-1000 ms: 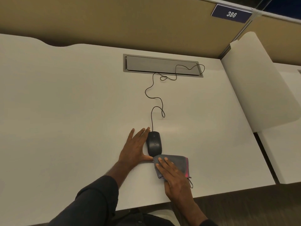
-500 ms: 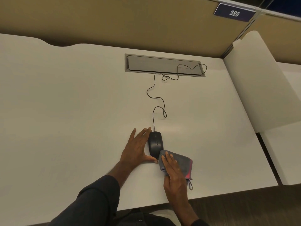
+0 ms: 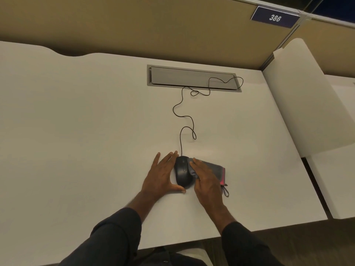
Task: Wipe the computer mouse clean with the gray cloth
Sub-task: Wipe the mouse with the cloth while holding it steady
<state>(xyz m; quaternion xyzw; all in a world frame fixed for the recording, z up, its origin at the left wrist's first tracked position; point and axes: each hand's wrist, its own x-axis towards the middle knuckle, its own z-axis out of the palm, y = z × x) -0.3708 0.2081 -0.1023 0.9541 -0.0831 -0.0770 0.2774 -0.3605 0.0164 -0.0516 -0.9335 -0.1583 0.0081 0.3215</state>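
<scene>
A black wired computer mouse [image 3: 182, 172] lies on the white desk [image 3: 86, 131] near its front edge. My left hand [image 3: 163, 174] lies flat against the mouse's left side, thumb curled around its rear, bracing it. The gray cloth [image 3: 216, 168], with a pink-red edge and a small hanging loop, lies under my right hand [image 3: 206, 178]. That hand presses the cloth against the mouse's right side, and a fold of cloth overlaps the mouse's right edge.
The mouse's thin black cable [image 3: 184, 120] snakes back to a gray cable hatch [image 3: 192, 78] set in the desk. A white curved divider panel [image 3: 307, 104] stands at the desk's right edge. A tan partition with a sign reading 386 [image 3: 275, 17] rises behind.
My right hand has slid the cloth forward from behind the mouse up along its right side. My left hand has stayed against the mouse's left side.
</scene>
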